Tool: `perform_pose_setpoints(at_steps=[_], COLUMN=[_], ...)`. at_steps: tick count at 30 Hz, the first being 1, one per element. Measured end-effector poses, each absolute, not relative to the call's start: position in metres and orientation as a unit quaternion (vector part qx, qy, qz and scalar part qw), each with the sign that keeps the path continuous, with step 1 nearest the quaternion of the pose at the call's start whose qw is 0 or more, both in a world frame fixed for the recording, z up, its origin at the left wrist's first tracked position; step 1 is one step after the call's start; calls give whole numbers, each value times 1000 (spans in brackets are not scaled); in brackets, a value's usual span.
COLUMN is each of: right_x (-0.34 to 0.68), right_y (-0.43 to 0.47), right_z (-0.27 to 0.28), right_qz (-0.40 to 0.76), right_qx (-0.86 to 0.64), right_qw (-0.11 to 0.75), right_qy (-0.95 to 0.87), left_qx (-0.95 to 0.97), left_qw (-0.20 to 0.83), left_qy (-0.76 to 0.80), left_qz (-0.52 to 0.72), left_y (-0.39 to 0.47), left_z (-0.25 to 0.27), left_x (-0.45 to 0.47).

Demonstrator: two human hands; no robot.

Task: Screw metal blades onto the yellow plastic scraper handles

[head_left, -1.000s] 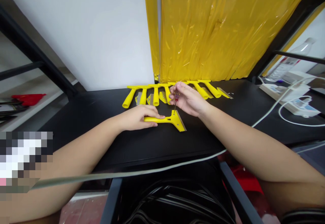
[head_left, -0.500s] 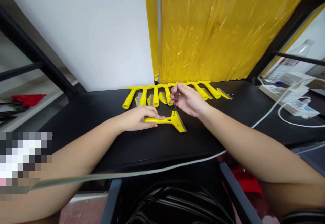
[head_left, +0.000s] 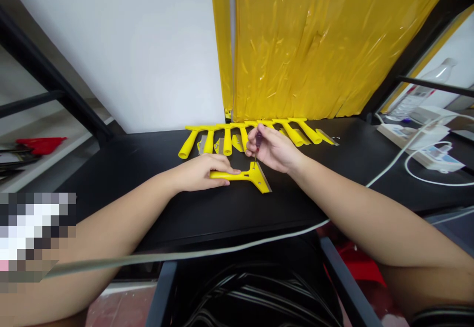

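Observation:
A yellow scraper (head_left: 259, 180) with a thin metal blade edge lies flat on the black table. Its handle is gripped by my left hand (head_left: 207, 171), which presses it to the tabletop. Between the fingers of my right hand (head_left: 276, 148) a small screwdriver (head_left: 258, 142) stands nearly upright. The tip of its shaft meets a screw at the upper corner of the scraper head; a second screw shows lower on the head. My fingers cover part of the screwdriver's handle.
Several yellow scraper handles (head_left: 188, 144) and head plates with blades line the back of the black table (head_left: 148, 164). A white cable (head_left: 237, 247) runs across in front. White power strips (head_left: 422, 144) and a plastic bottle (head_left: 422, 90) stand at right.
My right hand's fingers have shifted slightly around the screwdriver handle, with the tip staying at the same screw. My left hand and the scraper have not moved.

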State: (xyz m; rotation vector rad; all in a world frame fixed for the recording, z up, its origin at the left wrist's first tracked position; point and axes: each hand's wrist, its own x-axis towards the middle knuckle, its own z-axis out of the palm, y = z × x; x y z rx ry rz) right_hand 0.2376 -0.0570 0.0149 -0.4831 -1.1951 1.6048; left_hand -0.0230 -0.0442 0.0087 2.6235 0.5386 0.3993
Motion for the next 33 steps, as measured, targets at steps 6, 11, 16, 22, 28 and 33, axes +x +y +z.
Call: perform_pose_setpoints(at_steps=[6,11,16,22,28,33], right_x=[241,258,261,258,260,261], right_y=[-60,-65,-72,-75,-76,-77], right_z=[25,33,31,31,34,34], right_qz=[688,718,754,749,733,731], right_qx=[-190,-153,-88,-85,-114,-122], right_qw=[524,473,335,313,326,321], right_qy=[-465,-487,-558,-577,-586,-590], left_qx=[946,947,948,949,946,945], left_qw=[216,219,219,220,226,227], left_qy=[192,189,185,186,189,190], left_qz=[144,141,136,128,133,138], left_y=[-44,-46,-44,-42,-41,-41], left_z=[9,11,9,7,6,6], left_x=[-24,-23,-25,-25,-25,-25])
